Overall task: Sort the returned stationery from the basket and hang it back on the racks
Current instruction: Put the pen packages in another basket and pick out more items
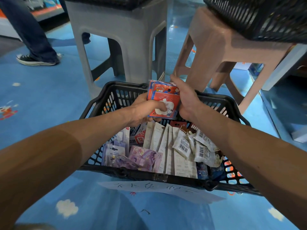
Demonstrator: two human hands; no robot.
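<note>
A black plastic basket (99, 103) stands on the blue floor in front of me. It holds several stationery packs: purple packs (142, 157) at the left, white flat packs (163, 138) in the middle, small white barcoded packets (182, 146) at the right. Above the basket's far side both hands hold a stack of red sticky-note packs (166, 97). My left hand (142, 110) grips the stack from the left, thumb across its front. My right hand (186, 98) grips the stack's right edge.
A grey stool (116, 30) and a pink stool (216, 47) stand just behind the basket, each carrying a black basket (265, 17). A person's leg and sneaker (36, 58) are at far left. A handwritten paper label (157, 190) hangs on the basket's near rim.
</note>
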